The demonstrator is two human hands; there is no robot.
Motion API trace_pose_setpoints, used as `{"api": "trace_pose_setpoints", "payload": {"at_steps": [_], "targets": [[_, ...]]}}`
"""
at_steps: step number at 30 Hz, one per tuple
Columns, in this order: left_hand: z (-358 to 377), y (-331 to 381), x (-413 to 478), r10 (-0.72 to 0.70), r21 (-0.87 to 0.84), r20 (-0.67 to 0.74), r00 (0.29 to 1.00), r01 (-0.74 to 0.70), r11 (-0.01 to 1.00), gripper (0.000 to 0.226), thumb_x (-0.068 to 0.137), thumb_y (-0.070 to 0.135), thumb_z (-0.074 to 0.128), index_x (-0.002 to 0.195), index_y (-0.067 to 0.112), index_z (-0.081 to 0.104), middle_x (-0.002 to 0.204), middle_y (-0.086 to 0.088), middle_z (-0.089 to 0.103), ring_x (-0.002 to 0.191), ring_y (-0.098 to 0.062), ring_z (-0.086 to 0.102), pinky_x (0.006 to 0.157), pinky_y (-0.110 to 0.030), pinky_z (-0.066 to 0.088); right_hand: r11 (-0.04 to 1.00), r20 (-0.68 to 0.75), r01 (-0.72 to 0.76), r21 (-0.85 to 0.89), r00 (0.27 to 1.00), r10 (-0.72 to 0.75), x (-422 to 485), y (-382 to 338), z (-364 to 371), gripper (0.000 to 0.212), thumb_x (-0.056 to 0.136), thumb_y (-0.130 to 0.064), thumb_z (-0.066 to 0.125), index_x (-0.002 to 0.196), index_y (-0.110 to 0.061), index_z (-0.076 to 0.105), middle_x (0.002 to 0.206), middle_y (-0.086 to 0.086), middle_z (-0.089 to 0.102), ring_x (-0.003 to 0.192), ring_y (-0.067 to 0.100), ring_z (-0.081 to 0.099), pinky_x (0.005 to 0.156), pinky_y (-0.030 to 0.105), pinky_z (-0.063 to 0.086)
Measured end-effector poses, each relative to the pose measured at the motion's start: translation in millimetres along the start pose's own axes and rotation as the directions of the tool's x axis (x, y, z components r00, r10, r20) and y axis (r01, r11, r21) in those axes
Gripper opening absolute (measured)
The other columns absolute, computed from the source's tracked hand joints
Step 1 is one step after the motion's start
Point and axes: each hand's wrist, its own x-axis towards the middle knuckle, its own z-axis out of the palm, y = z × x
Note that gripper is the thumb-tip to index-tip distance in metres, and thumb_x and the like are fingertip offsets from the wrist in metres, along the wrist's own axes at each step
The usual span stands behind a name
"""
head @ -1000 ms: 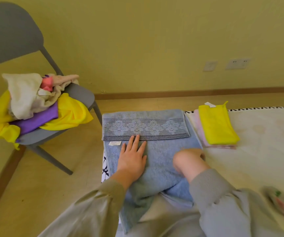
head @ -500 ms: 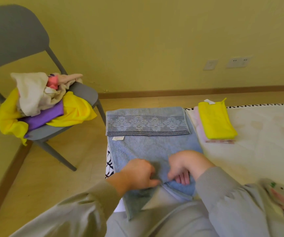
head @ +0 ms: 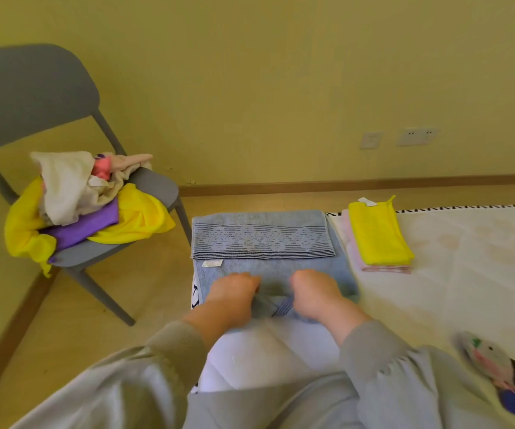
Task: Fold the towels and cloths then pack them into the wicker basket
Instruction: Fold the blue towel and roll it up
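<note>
A mat (head: 466,258) is being used as the folding surface, with bare floor showing past its fringed far edge. To the left, a chair (head: 33,94) is being taken up by a pile (head: 73,199) of unfolded cloths (white, pink, purple and yellow, though the number of pieces cannot be told). On the mat's left end the towel (head: 262,239) is lying flat, its patterned band on top at the far side. Just to its right, a folded yellow cloth (head: 377,233) is being kept on a folded pink cloth (head: 386,268).

Folding is judged to be the step in hand. The towel's near edge is being gripped by the left hand (head: 234,292) and the right hand (head: 315,294), both curled closed on the bunched fabric and close together. The next move is thought to call for that edge being carried forward and laid square on the far band, with corners matched.

The basket is not being shown anywhere. A soft object (head: 491,357) at lower right is blurred and cut off. The fingertips are being hidden under the hands, so the exact pinch cannot be read. The print on the towel's label (head: 212,263) is too small to make out.
</note>
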Motion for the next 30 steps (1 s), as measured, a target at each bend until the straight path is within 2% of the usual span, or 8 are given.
{"api": "trace_pose_setpoints", "payload": {"at_steps": [8,13,16,19,21,24,27,30], "targets": [[19,-1,11,0.154,0.097,-0.219,0.963,-0.136,0.986,0.065,0.084,0.056,0.049,0.138,0.022,0.034,0.127,-0.001,0.05,0.117,-0.026,0.045,0.098,-0.039,0.035,0.941,-0.323,-0.098,0.323,0.924,0.207,16,-4,-2,0.019,0.08,0.0,0.046,0.085,-0.017,0.051,0.082,0.007,0.06,0.076,0.028,0.051,0.06,0.029,0.033],[28,0,15,0.044,0.141,-0.224,0.974,-0.012,0.99,0.089,0.088,0.048,0.054,0.151,0.029,-0.007,0.159,-0.006,0.002,0.146,-0.03,0.005,0.117,-0.053,0.008,0.699,-0.453,0.042,0.714,0.788,0.416,20,3,-1,0.026,0.079,0.008,0.043,0.07,-0.016,0.047,0.069,0.005,0.052,0.069,0.026,0.046,0.054,0.031,0.031],[33,-3,15,0.01,0.062,-0.265,0.964,0.006,0.998,0.076,0.091,0.043,0.05,0.152,0.028,0.008,0.159,-0.009,0.007,0.146,-0.034,0.009,0.116,-0.053,0.015,0.555,-0.484,0.145,0.819,0.693,0.534,19,7,-9,0.027,0.08,0.011,0.044,0.072,-0.014,0.05,0.067,0.003,0.051,0.067,0.023,0.043,0.05,0.025,0.028],[33,-3,19,0.084,-0.043,-0.53,0.844,-0.125,0.991,0.031,0.076,0.026,0.051,0.096,0.018,0.073,0.108,-0.009,0.065,0.098,-0.034,0.063,0.077,-0.042,0.05,0.561,-0.486,0.122,0.819,0.667,0.565,19,14,-16,0.027,0.079,0.011,0.044,0.074,-0.015,0.052,0.07,0.003,0.053,0.069,0.024,0.045,0.053,0.032,0.024],[28,-6,21,0.02,-0.219,-0.576,0.818,-0.178,0.959,0.018,0.073,0.017,0.049,0.061,0.012,0.062,0.075,-0.006,0.063,0.071,-0.029,0.059,0.06,-0.031,0.041,0.608,-0.497,0.074,0.791,0.657,0.566,18,21,-20,0.027,0.078,0.01,0.044,0.073,-0.015,0.052,0.071,0.002,0.054,0.069,0.025,0.045,0.05,0.031,0.025],[4,-9,17,-0.141,-0.521,-0.337,0.931,-0.059,0.852,0.027,0.085,0.013,0.046,0.06,0.016,0.038,0.065,-0.004,0.049,0.068,-0.024,0.042,0.057,-0.031,0.023,0.779,-0.485,-0.138,0.612,0.713,0.507,19,31,-31,0.023,0.081,0.004,0.045,0.079,-0.016,0.056,0.085,0.01,0.064,0.074,0.032,0.054,0.055,0.029,0.032],[-28,-10,4,0.035,-0.631,0.082,0.996,0.024,0.776,0.027,0.087,0.025,0.051,0.061,0.02,0.045,0.065,0.0,0.046,0.067,-0.017,0.041,0.056,-0.027,0.03,0.925,-0.152,-0.36,0.116,0.914,0.375,13,35,-46,0.026,0.089,-0.005,0.046,0.108,-0.014,0.062,0.117,0.007,0.063,0.104,0.029,0.06,0.078,0.03,0.046],[-51,-2,-10,0.142,-0.422,0.674,0.725,0.22,0.879,0.052,0.097,0.054,0.036,0.108,0.01,0.062,0.097,-0.007,0.063,0.092,-0.027,0.058,0.075,-0.028,0.045,0.963,0.372,-0.204,-0.176,0.892,0.257,-2,39,-58,0.033,0.095,-0.009,0.04,0.119,-0.003,0.062,0.128,0.012,0.059,0.098,0.025,0.056,0.091,0.034,0.046]]}}
